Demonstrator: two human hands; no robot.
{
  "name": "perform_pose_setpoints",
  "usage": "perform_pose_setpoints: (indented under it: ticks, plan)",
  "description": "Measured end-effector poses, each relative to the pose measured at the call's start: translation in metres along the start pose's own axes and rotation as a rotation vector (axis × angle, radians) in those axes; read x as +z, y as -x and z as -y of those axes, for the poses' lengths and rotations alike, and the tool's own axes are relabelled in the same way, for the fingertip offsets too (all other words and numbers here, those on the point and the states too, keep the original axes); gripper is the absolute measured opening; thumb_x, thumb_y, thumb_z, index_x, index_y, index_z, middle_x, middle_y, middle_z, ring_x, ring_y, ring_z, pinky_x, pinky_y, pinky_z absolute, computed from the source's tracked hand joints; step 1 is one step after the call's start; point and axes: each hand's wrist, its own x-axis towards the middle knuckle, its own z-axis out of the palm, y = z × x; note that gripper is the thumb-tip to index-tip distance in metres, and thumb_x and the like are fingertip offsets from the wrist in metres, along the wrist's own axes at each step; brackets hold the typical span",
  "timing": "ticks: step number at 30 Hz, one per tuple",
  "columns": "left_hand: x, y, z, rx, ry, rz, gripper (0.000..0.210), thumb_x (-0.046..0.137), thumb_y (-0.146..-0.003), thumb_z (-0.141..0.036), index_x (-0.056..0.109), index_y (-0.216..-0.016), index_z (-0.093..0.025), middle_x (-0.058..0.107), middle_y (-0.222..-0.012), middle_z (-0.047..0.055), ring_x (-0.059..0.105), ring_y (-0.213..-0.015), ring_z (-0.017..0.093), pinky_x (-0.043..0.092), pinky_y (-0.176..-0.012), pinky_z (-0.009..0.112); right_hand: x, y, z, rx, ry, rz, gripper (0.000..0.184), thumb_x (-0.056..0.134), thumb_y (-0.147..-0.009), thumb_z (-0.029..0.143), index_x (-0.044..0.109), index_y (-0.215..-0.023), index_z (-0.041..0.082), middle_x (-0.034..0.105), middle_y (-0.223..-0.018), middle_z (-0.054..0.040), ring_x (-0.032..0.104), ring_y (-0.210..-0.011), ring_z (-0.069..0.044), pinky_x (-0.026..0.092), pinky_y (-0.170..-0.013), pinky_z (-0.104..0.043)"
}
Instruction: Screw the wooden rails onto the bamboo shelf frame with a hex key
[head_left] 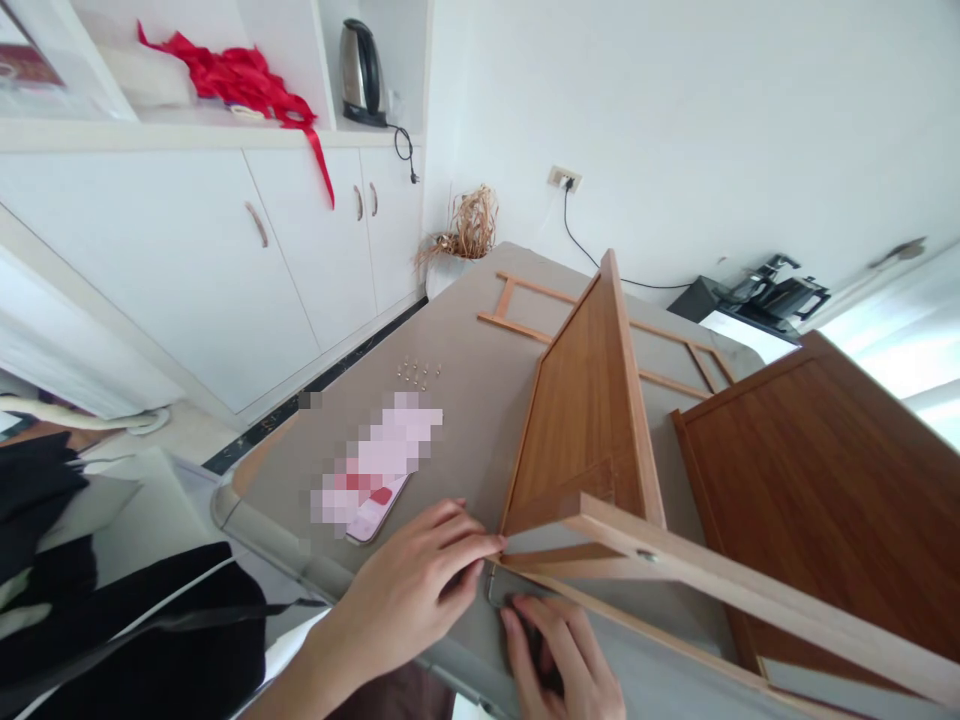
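My left hand [420, 575] is at the near lower corner of an upright wooden panel [577, 400], its index fingertip and thumb closed at the joint. A light wooden frame [720, 575] meets the panel there and stretches to the right; a metal fastener [646, 556] shows in its rail. Just below, my right hand [566, 655] has its fingers curled around a thin bent metal rod [491, 582] that looks like a hex key. Most of the rod is hidden by the fingers. Several small metal screws [416, 374] stand on the table beyond a phone [382, 510].
Another wooden panel [832, 480] leans at the right of the grey table [457, 400]. Thin ladder-like wooden frames [525, 325] lie behind the upright panel. A coffee maker [780, 295] is at the far right. White cabinets [300, 240] line the left, with a kettle [361, 75] above.
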Motion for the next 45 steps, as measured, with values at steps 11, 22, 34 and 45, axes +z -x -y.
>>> perform_pose_setpoints:
  ticks: [11, 22, 34, 45]
  plan:
    - [-0.003, 0.003, -0.002, 0.047, -0.031, 0.018, 0.027, 0.056, -0.095, -0.014, 0.065, -0.119, -0.022, 0.069, -0.112, 0.005, 0.058, -0.116, 0.021, 0.052, -0.102, 0.038, -0.008, -0.006, 0.006, -0.037, -0.002, 0.042, 0.01, 0.06, -0.098, 0.029, 0.068, -0.094, 0.023, 0.065, -0.083, 0.0002, 0.058, -0.061, -0.009, 0.048, -0.062, -0.022]
    - [-0.003, 0.003, -0.005, 0.039, -0.036, 0.02, 0.028, 0.061, -0.092, -0.018, 0.065, -0.119, -0.022, 0.07, -0.115, 0.004, 0.057, -0.119, 0.021, 0.048, -0.107, 0.039, -0.01, -0.006, 0.006, -0.009, -0.055, 0.065, 0.009, 0.058, -0.1, 0.028, 0.066, -0.103, 0.023, 0.064, -0.093, -0.0018, 0.057, -0.066, -0.011, 0.048, -0.068, -0.024]
    - [-0.002, 0.003, -0.006, 0.008, -0.019, 0.005, 0.028, 0.063, -0.09, -0.015, 0.065, -0.117, -0.022, 0.07, -0.114, 0.002, 0.057, -0.117, 0.02, 0.049, -0.104, 0.036, -0.006, -0.011, 0.011, -0.001, -0.168, 0.079, 0.009, 0.057, -0.1, 0.024, 0.065, -0.1, 0.023, 0.061, -0.089, -0.0011, 0.054, -0.064, -0.01, 0.048, -0.067, -0.024]
    - [-0.01, -0.006, -0.005, 0.051, 0.021, 0.028, 0.026, 0.066, -0.087, -0.014, 0.069, -0.111, -0.023, 0.073, -0.107, 0.003, 0.065, -0.105, 0.019, 0.053, -0.097, 0.034, -0.01, -0.011, 0.008, 0.009, -0.204, 0.125, 0.011, 0.056, -0.099, 0.024, 0.066, -0.097, 0.023, 0.062, -0.086, -0.0006, 0.055, -0.066, -0.011, 0.048, -0.068, -0.024]
